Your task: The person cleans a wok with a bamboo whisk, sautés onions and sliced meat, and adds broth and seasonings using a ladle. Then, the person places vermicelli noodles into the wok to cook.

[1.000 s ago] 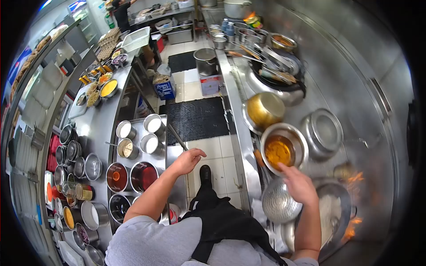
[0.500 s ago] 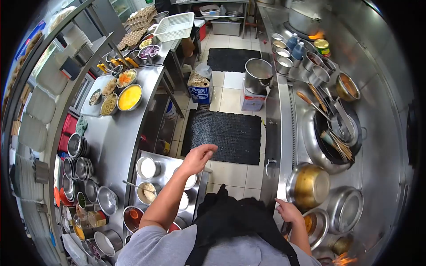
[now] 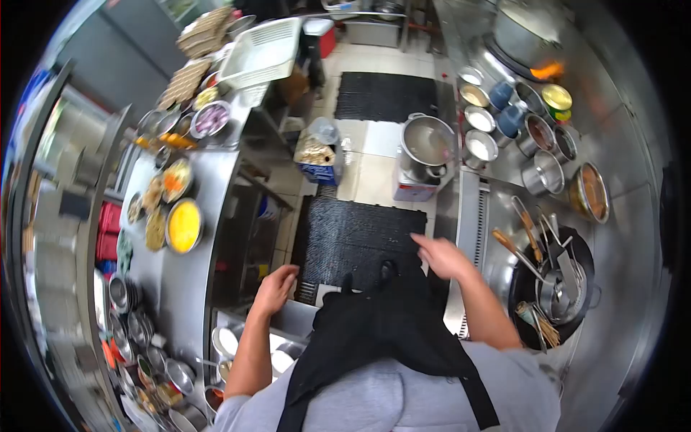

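My left hand (image 3: 275, 290) hangs in the air by the corner of the left steel counter, with nothing in it and its fingers loosely curled but apart. Over the black floor mat (image 3: 360, 223), my right hand (image 3: 440, 255) is raised and empty, its index finger stretched out. To its right, on the stove side, sits a black wok (image 3: 520, 284) with wooden-handled tools and a strainer in it. On the left counter stand a bowl of yellow liquid (image 3: 184, 225) and a bowl of shredded vegetables (image 3: 176, 180).
A large pot (image 3: 427, 141) stands on a box in the aisle, opposite an open blue box (image 3: 317, 162). Flame shows under a big pot (image 3: 529, 32) at the back right. Small pots and bottles line the stove side. Stacked bowls (image 3: 124, 294) sit at the left.
The view has moved forward along the aisle. My right hand has come away from the pots on the stove side and now hangs over the mat. My left hand is lower and further left.
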Demonstrator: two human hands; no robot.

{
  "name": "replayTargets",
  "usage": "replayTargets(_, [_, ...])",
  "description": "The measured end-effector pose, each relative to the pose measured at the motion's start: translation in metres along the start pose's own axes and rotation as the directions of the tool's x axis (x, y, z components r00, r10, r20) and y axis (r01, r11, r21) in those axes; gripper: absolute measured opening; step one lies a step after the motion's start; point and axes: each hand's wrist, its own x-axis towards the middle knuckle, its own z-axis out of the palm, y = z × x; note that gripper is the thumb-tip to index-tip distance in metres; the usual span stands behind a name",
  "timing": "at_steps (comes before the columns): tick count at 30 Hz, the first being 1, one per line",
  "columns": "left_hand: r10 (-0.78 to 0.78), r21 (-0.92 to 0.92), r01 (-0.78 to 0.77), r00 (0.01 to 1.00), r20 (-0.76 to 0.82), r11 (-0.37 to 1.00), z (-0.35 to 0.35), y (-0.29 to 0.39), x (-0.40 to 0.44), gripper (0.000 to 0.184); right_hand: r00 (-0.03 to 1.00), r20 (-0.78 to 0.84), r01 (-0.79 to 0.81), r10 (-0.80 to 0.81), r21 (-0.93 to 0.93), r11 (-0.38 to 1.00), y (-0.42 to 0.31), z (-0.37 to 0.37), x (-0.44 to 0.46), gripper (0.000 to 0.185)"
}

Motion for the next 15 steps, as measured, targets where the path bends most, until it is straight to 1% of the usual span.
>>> replayTargets(1, [-0.051, -0.037, 0.052, 0.998, 0.028, 0.998, -0.004, 0.012, 0.007, 0.026, 1.0, 0.029, 0.009, -0.01, 0.04, 0.999, -0.012, -0.031, 0.028, 0.045])
replayTargets(2, [-0.1, -0.073, 0.103, 0.994, 0.052, 0.992, -0.008, 0.022, 0.015, 0.025, 0.995, -0.032, 0.094, -0.094, -0.015, 0.995, -0.011, -0.049, 0.057, 0.045])
replayTargets(3, [-0.085, -0.072, 0.09, 0.993, 0.079, 0.993, -0.009, 0.02, 0.027, 0.025, 0.978, -0.088, 0.183, -0.19, -0.086, 0.979, -0.008, -0.066, 0.089, 0.045])
replayTargets(5, [-0.104, -0.144, 0.103, 0.995, 0.001, 0.984, -0.012, 0.008, 0.054, 0.025, 0.977, -0.085, 0.191, -0.197, -0.07, 0.979, -0.004, -0.096, 0.151, 0.044])
replayTargets(6, [-0.09, -0.145, 0.091, 0.996, 0.011, 0.985, -0.014, 0.003, 0.072, 0.025, 0.978, -0.096, 0.178, -0.185, -0.074, 0.981, -0.004, -0.107, 0.178, 0.044])
replayTargets(8, [-0.163, -0.22, 0.162, 0.987, 0.014, 0.962, -0.018, -0.01, 0.113, 0.025, 0.995, -0.056, 0.088, -0.08, 0.15, 0.985, -0.002, -0.125, 0.231, 0.042])
replayTargets(9, [-0.148, -0.22, 0.149, 0.989, 0.024, 0.964, -0.022, -0.011, 0.137, 0.025, 0.999, -0.026, 0.04, -0.035, 0.237, 0.971, 0.003, -0.129, 0.254, 0.041])
replayTargets(11, [-0.122, -0.269, 0.118, 0.993, 0.001, 0.956, -0.034, -0.017, 0.193, 0.024, 0.997, -0.01, -0.073, 0.082, 0.356, 0.932, 0.024, -0.129, 0.303, 0.041])
replayTargets(12, [-0.115, -0.285, 0.113, 0.993, 0.007, 0.952, -0.041, -0.025, 0.225, 0.024, 0.992, -0.028, -0.101, 0.121, 0.381, 0.919, 0.041, -0.125, 0.328, 0.041])
replayTargets(13, [-0.084, -0.277, 0.089, 0.996, 0.031, 0.957, -0.05, -0.033, 0.258, 0.024, 0.988, -0.023, -0.129, 0.156, 0.449, 0.884, 0.059, -0.123, 0.352, 0.041])
replayTargets(15, [-0.114, -0.273, 0.118, 0.993, 0.031, 0.955, -0.077, -0.041, 0.325, 0.025, 0.953, -0.026, -0.232, 0.301, 0.575, 0.785, 0.087, -0.127, 0.394, 0.041])
